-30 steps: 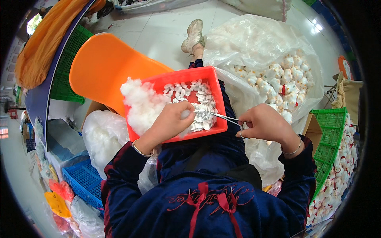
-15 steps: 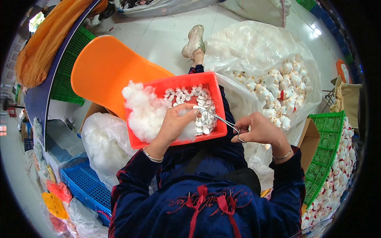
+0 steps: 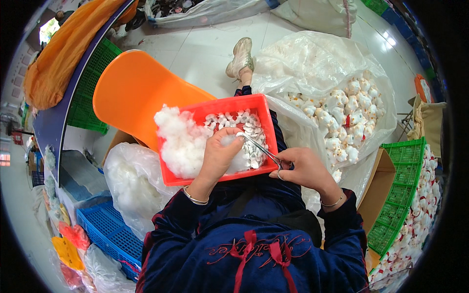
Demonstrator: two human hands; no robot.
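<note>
A red plastic tray (image 3: 254,105) rests on my lap, holding a heap of white stuffing fluff (image 3: 178,141) on its left and several small white pieces (image 3: 246,128) on its right. My left hand (image 3: 220,156) lies inside the tray and pinches a small white piece at its fingertips. My right hand (image 3: 305,171) sits at the tray's right front corner, gripping metal forceps (image 3: 261,149) whose tips point into the piece held by the left hand.
An orange plastic chair (image 3: 134,93) stands behind the tray. A big clear bag of small white plush toys (image 3: 342,117) lies to the right, green crates (image 3: 398,195) with more toys beyond it. A bag of fluff (image 3: 129,183) and a blue crate (image 3: 105,234) sit at left.
My left hand has shifted slightly right in the tray and taken up a white piece. The forceps in my right hand have swung in to meet it.
</note>
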